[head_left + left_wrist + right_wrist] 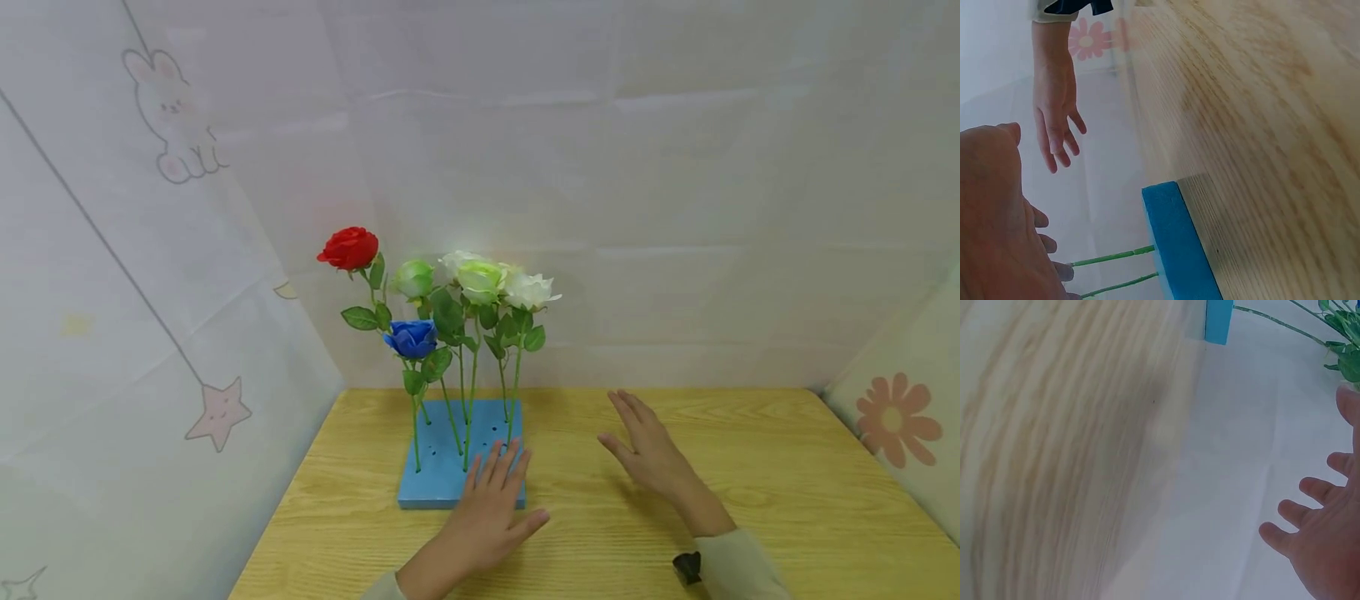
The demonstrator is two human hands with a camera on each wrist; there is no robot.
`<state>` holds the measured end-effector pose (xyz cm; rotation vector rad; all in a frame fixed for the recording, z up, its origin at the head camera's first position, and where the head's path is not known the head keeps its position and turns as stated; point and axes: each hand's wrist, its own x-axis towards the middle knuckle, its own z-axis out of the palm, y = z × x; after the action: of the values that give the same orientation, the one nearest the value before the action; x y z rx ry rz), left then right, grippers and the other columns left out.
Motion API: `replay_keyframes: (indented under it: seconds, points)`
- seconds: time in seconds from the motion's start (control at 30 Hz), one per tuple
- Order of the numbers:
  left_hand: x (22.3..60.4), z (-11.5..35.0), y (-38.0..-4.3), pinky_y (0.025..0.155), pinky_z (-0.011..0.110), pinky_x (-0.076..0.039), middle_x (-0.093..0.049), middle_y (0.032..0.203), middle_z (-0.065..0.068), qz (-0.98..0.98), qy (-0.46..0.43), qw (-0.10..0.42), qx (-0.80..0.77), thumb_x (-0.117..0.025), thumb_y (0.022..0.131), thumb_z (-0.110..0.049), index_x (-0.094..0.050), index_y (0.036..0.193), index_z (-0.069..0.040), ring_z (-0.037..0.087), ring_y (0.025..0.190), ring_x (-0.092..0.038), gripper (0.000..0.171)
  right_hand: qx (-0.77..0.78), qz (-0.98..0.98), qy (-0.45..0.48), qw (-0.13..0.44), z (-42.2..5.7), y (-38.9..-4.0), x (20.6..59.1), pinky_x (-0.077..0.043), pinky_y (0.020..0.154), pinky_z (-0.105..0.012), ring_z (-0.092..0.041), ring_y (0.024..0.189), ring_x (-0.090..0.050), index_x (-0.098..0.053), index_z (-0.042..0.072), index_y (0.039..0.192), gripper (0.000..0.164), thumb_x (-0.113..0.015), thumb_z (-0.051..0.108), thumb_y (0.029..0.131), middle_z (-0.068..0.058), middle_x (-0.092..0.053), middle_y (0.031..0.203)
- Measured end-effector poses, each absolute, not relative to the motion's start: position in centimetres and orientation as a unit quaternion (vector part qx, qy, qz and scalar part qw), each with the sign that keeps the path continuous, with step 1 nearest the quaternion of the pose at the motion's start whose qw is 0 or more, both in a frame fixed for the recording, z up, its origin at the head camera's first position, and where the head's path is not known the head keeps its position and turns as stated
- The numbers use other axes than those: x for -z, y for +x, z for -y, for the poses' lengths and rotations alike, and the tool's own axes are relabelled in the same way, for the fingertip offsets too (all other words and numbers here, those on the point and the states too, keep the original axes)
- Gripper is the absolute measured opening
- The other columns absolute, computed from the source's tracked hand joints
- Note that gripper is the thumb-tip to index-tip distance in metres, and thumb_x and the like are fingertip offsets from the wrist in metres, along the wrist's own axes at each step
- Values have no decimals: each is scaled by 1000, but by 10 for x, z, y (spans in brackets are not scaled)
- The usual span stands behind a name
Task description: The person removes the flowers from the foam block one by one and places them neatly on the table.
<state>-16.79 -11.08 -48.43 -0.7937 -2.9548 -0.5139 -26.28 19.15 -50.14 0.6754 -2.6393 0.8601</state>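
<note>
A blue board with small holes (438,487) lies on the table, and several artificial roses stand upright in it. A red rose (349,248) rises highest at the left; a blue rose (412,339) sits lower in front. Pale green roses (481,281) and white roses (531,291) cluster at the middle and right. My left hand (491,517) hovers over the board's front right part, fingers straight and spread, holding nothing. To the right of the board, my right hand (652,454) is held above the table with straight fingers and nothing in it.
The wooden table (787,483) extends to the right of the board. Behind it hangs a pale cloth backdrop (675,208), with printed cloth also at the left and right sides. A black band piece (687,568) shows at the right wrist.
</note>
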Motion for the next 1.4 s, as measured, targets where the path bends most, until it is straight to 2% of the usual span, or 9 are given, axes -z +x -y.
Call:
replay_keyframes:
  seconds: [0.17, 0.4, 0.57, 0.77, 0.97, 1.2, 1.4]
  points:
    - [484, 118, -164, 119, 66, -14, -6, 171, 7, 952, -255, 21, 166, -29, 102, -68, -10, 165, -18, 37, 156, -7, 83, -310, 910, 235, 140, -184, -263, 502, -30, 106, -73, -50, 145, -26, -24, 9, 161, 73, -56, 41, 105, -25, -26, 162]
    - [486, 130, -160, 117, 68, -16, -8, 170, 9, 955, -248, 38, 161, -30, 102, -69, -10, 165, -20, 39, 155, -11, 83, -337, 903, 234, 127, -175, -261, 498, -29, 109, -71, -47, 147, -24, -21, 13, 163, 72, -56, 37, 105, -21, -25, 163]
    - [487, 139, -158, 117, 68, -16, -9, 171, 8, 955, -244, 48, 164, -32, 102, -68, -8, 165, -21, 38, 155, -11, 83, -355, 896, 237, 124, -167, -261, 496, -29, 109, -71, -47, 147, -25, -22, 12, 162, 71, -58, 34, 104, -21, -26, 163]
    - [487, 153, -157, 117, 69, -14, -8, 171, 9, 956, -234, 53, 168, -40, 104, -62, -10, 165, -19, 41, 154, -12, 80, -373, 887, 242, 124, -160, -262, 496, -31, 108, -71, -47, 145, -30, -25, 9, 161, 70, -57, 36, 105, -23, -29, 161]
    - [489, 169, -156, 116, 69, -18, -14, 169, 13, 961, -214, 76, 159, -38, 103, -63, -16, 165, -18, 42, 154, -15, 80, -406, 873, 243, 121, -154, -263, 499, -35, 106, -70, -45, 141, -37, -29, 10, 160, 67, -58, 34, 104, -19, -33, 159]
    - [493, 187, -153, 117, 68, -18, -17, 169, 12, 966, -186, 85, 158, -37, 101, -67, -26, 162, -14, 40, 153, -18, 81, -437, 851, 257, 136, -145, -267, 501, -43, 104, -61, -43, 134, -46, -33, 6, 158, 64, -61, 27, 103, -20, -40, 154]
    - [494, 201, -152, 117, 67, -18, -22, 167, 14, 965, -174, 111, 162, -51, 102, -55, -32, 160, -10, 41, 152, -21, 75, -477, 832, 253, 126, -139, -270, 503, -43, 104, -61, -43, 132, -49, -35, 7, 157, 62, -61, 25, 103, -21, -42, 152]
